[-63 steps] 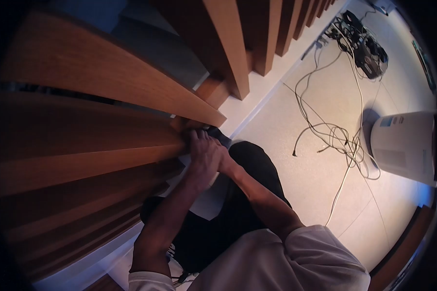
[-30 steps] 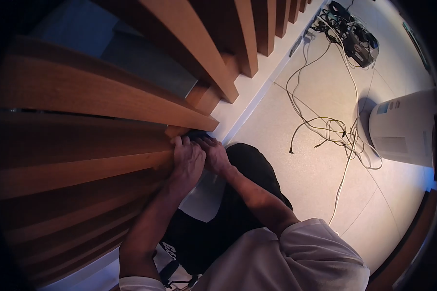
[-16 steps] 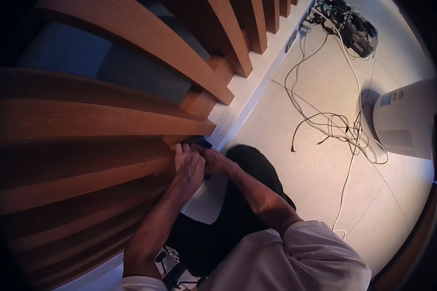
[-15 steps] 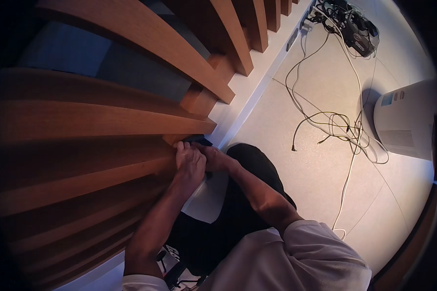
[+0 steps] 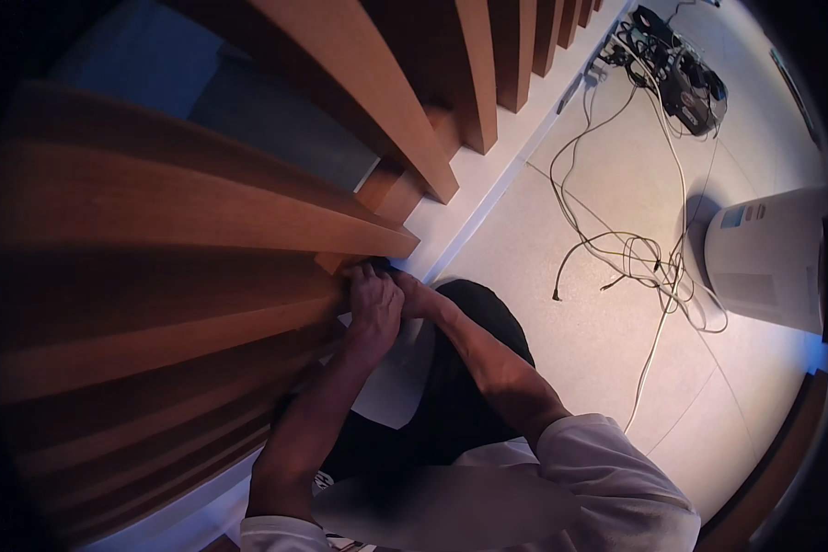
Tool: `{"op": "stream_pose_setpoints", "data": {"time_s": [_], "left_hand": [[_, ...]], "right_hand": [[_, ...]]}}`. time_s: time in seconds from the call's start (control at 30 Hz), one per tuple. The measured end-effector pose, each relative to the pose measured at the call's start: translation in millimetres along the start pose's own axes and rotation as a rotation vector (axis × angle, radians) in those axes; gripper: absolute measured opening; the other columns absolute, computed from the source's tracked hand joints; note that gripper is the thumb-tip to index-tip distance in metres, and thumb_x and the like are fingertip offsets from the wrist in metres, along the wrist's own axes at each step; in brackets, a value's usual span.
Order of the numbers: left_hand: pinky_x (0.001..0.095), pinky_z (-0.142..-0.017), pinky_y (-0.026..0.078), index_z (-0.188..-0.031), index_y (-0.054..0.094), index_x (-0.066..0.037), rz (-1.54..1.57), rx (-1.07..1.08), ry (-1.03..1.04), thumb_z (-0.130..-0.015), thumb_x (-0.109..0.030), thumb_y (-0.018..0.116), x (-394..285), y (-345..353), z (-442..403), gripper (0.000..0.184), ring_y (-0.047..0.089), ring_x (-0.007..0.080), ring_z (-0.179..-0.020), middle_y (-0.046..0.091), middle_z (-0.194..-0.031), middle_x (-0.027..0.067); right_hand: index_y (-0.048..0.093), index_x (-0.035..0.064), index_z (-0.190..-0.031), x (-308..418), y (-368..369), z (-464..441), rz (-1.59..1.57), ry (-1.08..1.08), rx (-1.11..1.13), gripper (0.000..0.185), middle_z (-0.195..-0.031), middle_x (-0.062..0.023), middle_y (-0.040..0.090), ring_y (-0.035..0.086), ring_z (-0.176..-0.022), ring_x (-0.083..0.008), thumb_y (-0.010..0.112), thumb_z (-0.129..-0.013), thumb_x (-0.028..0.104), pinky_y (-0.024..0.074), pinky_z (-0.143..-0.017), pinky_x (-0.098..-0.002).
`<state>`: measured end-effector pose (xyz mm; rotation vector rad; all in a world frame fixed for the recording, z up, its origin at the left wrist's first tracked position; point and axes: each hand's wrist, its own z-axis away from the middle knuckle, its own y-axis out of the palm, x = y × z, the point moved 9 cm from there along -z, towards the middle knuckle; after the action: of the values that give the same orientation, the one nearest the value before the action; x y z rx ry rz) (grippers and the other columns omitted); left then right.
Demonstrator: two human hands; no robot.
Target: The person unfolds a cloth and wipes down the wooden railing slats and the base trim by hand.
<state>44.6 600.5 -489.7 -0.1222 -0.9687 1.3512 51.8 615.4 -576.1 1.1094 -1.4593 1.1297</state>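
Note:
Both my hands are together at the foot of the wooden slats (image 5: 377, 241), close to the white ledge. My left hand (image 5: 375, 299) has its fingers curled over a small dark object (image 5: 380, 263), mostly hidden beneath them. Right beside it, my right hand (image 5: 412, 296) is closed against the same dark object, its fingertips out of sight. What kind of thing it is cannot be made out.
Along the slats runs a white ledge (image 5: 474, 189). Tangled cables (image 5: 649, 258) lie on the tiled floor, near a white appliance (image 5: 768, 258) at right. A black device with bundled cords (image 5: 695, 101) sits at the far top right. My dark-clothed knee (image 5: 478, 313) is beside the ledge.
The view has shifted slightly. My hands stay at the slat's base, with less of the dark object showing now. My left hand has turned a little over it.

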Motion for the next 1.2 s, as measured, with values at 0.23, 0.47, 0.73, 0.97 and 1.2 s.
{"op": "stream_pose_setpoints", "data": {"time_s": [0.23,0.47,0.73,0.97,1.2], "left_hand": [[0.0443,-0.085,0.045,-0.093,0.068,-0.003,0.407,-0.479,-0.072,-0.082,-0.014,0.066,-2.5,-24.7,55.6,0.016,0.066,0.0276,-0.088,0.070,-0.087,0.0132],[0.0469,-0.077,0.052,-0.100,0.060,0.001,1.697,-0.581,-0.462,-0.077,-0.014,0.070,0.7,55.6,87.8,0.029,0.067,0.0387,-0.080,0.066,-0.083,0.0223],[0.0468,-0.086,0.054,-0.129,0.050,-0.001,1.496,-0.722,-0.448,-0.070,-0.007,0.067,0.4,21.7,80.9,0.062,0.064,0.0461,-0.094,0.059,-0.114,0.0239],[0.0483,-0.092,0.050,-0.131,0.052,0.001,1.416,-0.671,-0.247,-0.074,-0.011,0.072,22.4,0.4,84.1,0.061,0.060,0.0435,-0.108,0.058,-0.118,0.0244],[0.0467,-0.089,0.051,-0.102,0.064,0.004,1.478,-0.963,-0.355,-0.075,-0.001,0.068,35.1,13.2,119.1,0.028,0.063,0.0423,-0.103,0.064,-0.114,0.0248]], "right_hand": [[0.068,0.0066,-0.113,34.7,-42.4,42.8,-0.107,0.310,0.230,0.035,-0.103,-0.0181,0.071,0.067,-0.099,-0.0327,0.065,-0.084,0.026,0.0534,-0.083,-0.0401],[0.070,0.0037,-0.109,121.1,-69.7,53.1,0.820,-0.028,-0.207,0.042,-0.106,-0.0155,0.071,0.067,-0.096,-0.0347,0.074,-0.076,0.030,0.0519,-0.082,-0.0471],[0.066,0.0005,-0.107,53.2,-29.3,85.7,-0.808,0.576,-0.260,0.031,-0.105,-0.0090,0.068,0.063,-0.094,-0.0177,0.054,-0.102,0.029,0.0509,-0.085,-0.0314],[0.066,0.0046,-0.106,-21.8,-12.0,34.4,-0.642,0.626,-0.471,0.035,-0.100,-0.0082,0.062,0.054,-0.096,-0.0202,0.052,-0.098,0.036,0.0431,-0.094,-0.0343],[0.065,-0.0026,-0.100,-16.9,-6.0,-17.9,-0.175,0.527,-0.417,0.042,-0.087,-0.0182,0.065,0.059,-0.082,-0.0335,0.049,-0.100,0.036,0.0450,-0.079,-0.0440]]}}
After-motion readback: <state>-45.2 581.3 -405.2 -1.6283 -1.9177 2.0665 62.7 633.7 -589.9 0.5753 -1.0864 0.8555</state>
